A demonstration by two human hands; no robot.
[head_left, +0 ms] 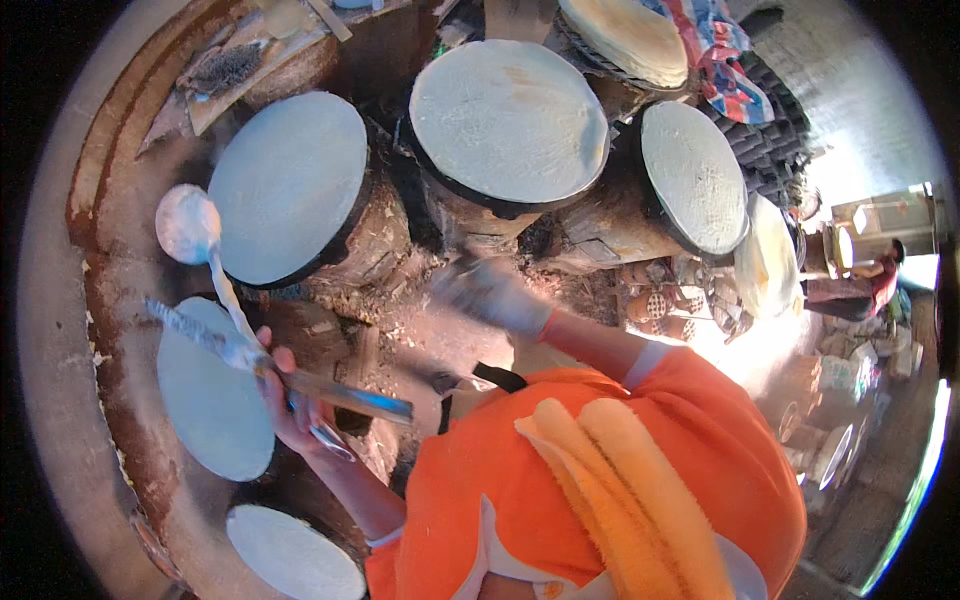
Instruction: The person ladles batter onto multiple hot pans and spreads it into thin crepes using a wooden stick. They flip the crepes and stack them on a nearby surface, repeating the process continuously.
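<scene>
while the left hand grips two tools at once, its fingers curled round them, the right hand blurs too much to tell whether it is closed or open; a greyish glove covers it. from the left hand a ladle reaches forward and slightly left, its rounded bowl smeared with a creamy, wet-looking coating that runs down the slim handle. crossing it in the same grip is a long flat tool: the end to the left of the hand is caked in white, and the end to the right is a smooth wooden handle.

just left of the left hand lies a pale round disc, matte and even. beyond the ladle's handle, forward of the left hand, a broader disc sits in a dark rim on a rough, earthen-looking cylindrical stove. ahead of the right hand, a large disc shows a faintly pitted white surface with tan streaks; forward and to that hand's right, another disc has fine ridges. further right of it, a limp, yellowish sheet drapes in soft folds. behind the right hand, a fuzzy orange towel hangs over a smooth orange shirt.
</scene>
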